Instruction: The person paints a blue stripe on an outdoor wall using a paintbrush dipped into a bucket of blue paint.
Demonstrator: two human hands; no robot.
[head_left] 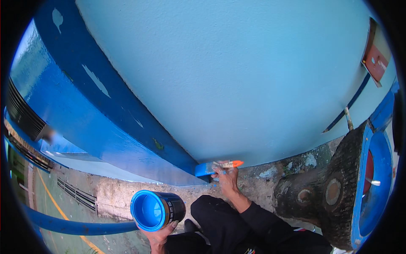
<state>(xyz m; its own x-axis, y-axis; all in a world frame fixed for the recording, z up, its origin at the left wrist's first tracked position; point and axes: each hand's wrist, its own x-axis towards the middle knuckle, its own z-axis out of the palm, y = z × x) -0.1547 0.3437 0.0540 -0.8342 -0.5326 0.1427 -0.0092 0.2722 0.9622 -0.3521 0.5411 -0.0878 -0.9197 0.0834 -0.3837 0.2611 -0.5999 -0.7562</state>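
Note:
My right hand [227,178] is closed round a paintbrush [235,164] with an orange handle end. The brush's blue-coated bristles touch the foot of a dark blue painted pillar edge [169,146], where it meets the light blue wall [237,84]. My left hand [158,234] holds a paint can [172,207] from below and the side, tilted so its mouth faces up and left. Bright blue paint shows inside the can, and blue paint coats its rim.
A trunk-like brown post [334,190] stands close on my right, beside a blue round-framed structure [376,186]. A blue pipe [84,226] runs at the lower left over green floor with a yellow line. A drain grate [77,194] lies near the concrete ledge [116,199].

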